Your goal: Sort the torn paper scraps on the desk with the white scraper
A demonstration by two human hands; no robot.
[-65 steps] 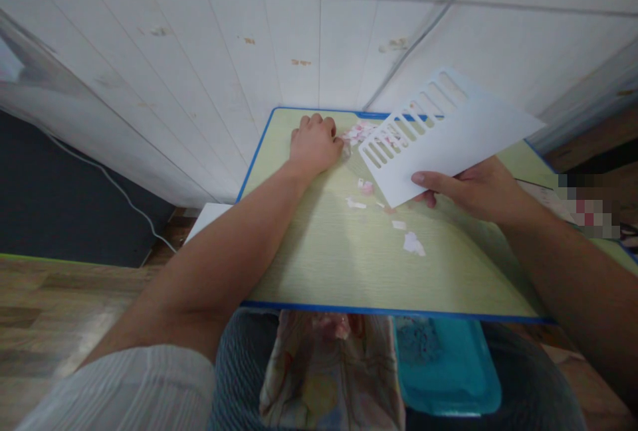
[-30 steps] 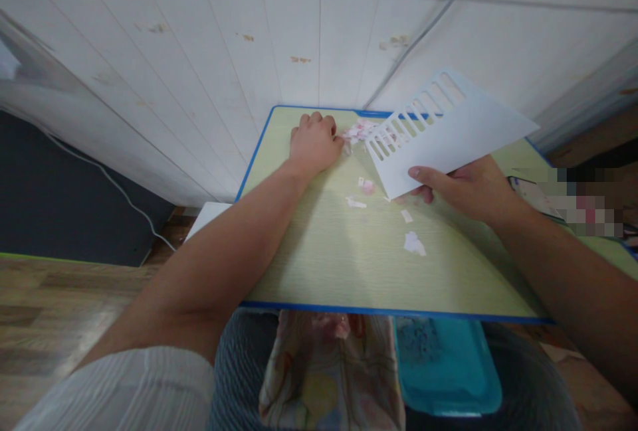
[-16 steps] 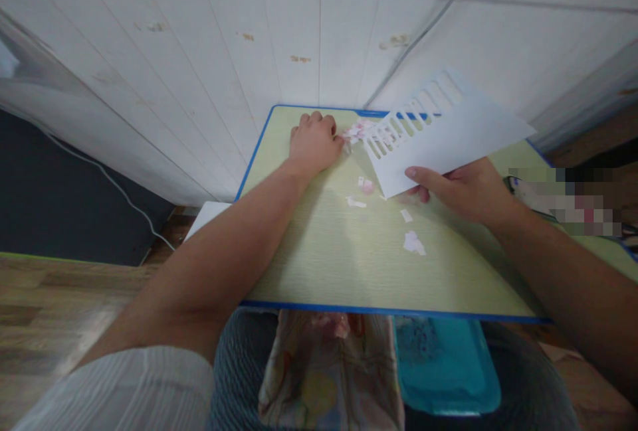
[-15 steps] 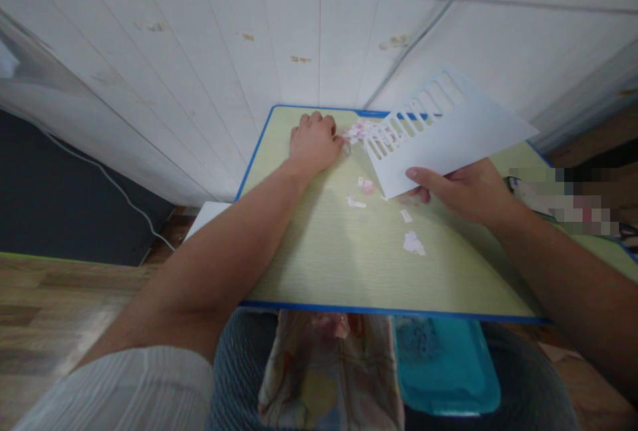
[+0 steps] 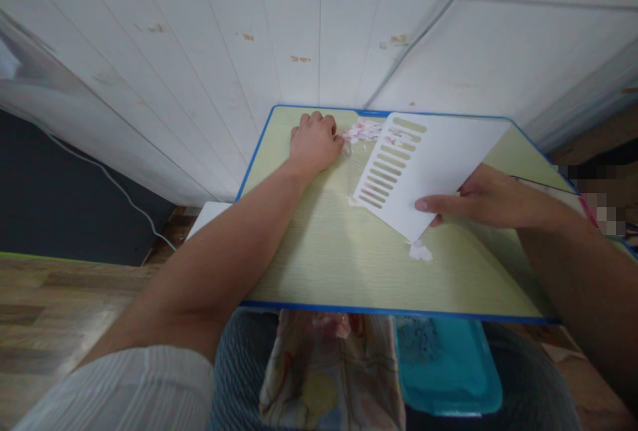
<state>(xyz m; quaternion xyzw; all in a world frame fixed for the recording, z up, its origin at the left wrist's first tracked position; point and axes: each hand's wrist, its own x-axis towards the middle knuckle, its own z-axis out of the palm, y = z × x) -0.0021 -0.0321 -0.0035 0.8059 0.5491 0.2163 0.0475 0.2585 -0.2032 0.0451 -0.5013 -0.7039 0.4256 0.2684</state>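
Observation:
My right hand (image 5: 471, 205) grips a white slotted sheet (image 5: 438, 159) by its near right edge, thumb on top. A row of rounded slots runs along the sheet's left side, each a different width. It is tilted over the table, its lower corner by a few pale paper scraps (image 5: 420, 251). At the back left of the table, my left hand (image 5: 315, 142) rests with its fingers curled under, so what they hold, if anything, is hidden. Beside its thumb lies a heap of pink and white paper scraps (image 5: 363, 131), partly behind the sheet.
The pale green table (image 5: 319, 258) has a blue rim and stands against a white plank wall (image 5: 294, 26). A patterned cloth (image 5: 323, 378) and a turquoise tray (image 5: 458, 378) are on my lap below the front edge. A cable (image 5: 428, 29) runs down the wall.
My right hand has brought the slotted sheet down and turned it, so it now covers scraps in the middle of the table. The left hand has stayed where it was.

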